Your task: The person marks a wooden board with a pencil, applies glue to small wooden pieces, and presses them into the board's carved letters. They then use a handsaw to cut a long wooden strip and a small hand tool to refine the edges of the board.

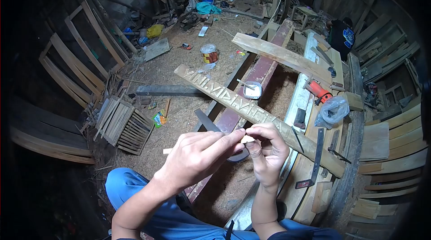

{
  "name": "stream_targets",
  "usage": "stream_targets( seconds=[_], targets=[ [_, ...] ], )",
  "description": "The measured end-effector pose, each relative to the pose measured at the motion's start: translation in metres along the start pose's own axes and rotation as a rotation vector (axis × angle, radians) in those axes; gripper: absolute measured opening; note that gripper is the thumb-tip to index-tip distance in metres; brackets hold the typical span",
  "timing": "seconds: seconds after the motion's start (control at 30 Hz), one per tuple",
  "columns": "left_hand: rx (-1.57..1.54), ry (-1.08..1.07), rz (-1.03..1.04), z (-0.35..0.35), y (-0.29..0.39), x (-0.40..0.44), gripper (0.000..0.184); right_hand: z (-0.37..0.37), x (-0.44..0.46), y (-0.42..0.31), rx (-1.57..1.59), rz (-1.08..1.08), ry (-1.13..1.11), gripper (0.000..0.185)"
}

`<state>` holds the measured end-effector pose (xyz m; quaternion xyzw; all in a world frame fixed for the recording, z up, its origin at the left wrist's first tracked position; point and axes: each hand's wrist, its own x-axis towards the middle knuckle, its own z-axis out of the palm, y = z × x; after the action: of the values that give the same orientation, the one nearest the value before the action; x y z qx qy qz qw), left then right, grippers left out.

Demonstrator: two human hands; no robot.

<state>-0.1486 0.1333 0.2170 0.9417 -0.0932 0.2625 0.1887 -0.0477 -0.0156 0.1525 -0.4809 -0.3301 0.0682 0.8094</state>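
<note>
My left hand (195,154) and my right hand (268,152) meet in front of me, fingertips pinched on a small pale piece that looks like wood (247,139). A dark flat metal blade (207,120) shows behind my left hand; whether that hand also grips it is hidden. Just beyond my hands a long board (208,89) with raised letters reading roughly "VINI.VIDI.VICI" lies slantwise across the bench beams. A white tub (252,90) with pale contents and a stick in it stands behind the board.
On the right bench lie a red power tool (318,91), a clear plastic bag (333,112), a dark metal square (318,154) and a mallet-like block (300,118). A plank (283,55) crosses the beams. A paint bucket (209,54) and slatted crate (130,125) sit left. Another person (342,37) is at back right.
</note>
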Motion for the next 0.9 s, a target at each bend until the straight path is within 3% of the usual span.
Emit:
stream_targets(
  seconds=[0.07, 0.13, 0.17, 0.23, 0.37, 0.57, 0.9],
  targets=[
    [-0.065, 0.046, 0.000, 0.005, 0.002, -0.001, 0.034, 0.000, -0.001, 0.009, -0.225, -0.177, 0.053, 0.012],
    [-0.310, 0.092, -0.201, 0.009, 0.006, -0.002, 0.028, 0.005, -0.002, 0.010, -0.298, -0.214, 0.097, 0.011],
    [-0.309, 0.093, -0.201, 0.006, 0.007, -0.001, 0.028, 0.008, -0.002, 0.010, -0.370, -0.250, 0.140, 0.011],
    [-0.427, -0.054, -0.428, -0.003, 0.012, 0.002, 0.025, 0.014, -0.003, 0.006, -0.395, -0.218, 0.159, 0.010],
    [-0.583, -0.051, -0.627, -0.003, 0.017, 0.004, 0.022, 0.021, -0.005, 0.002, -0.533, -0.228, 0.196, 0.010],
    [-0.718, -0.030, -0.749, -0.001, 0.018, 0.003, 0.028, 0.023, -0.006, 0.006, -0.615, -0.270, 0.216, 0.013],
    [-0.987, -0.087, -0.907, -0.001, 0.011, 0.001, 0.034, 0.017, -0.004, 0.005, -0.434, -0.153, 0.205, 0.010]
  ],
)
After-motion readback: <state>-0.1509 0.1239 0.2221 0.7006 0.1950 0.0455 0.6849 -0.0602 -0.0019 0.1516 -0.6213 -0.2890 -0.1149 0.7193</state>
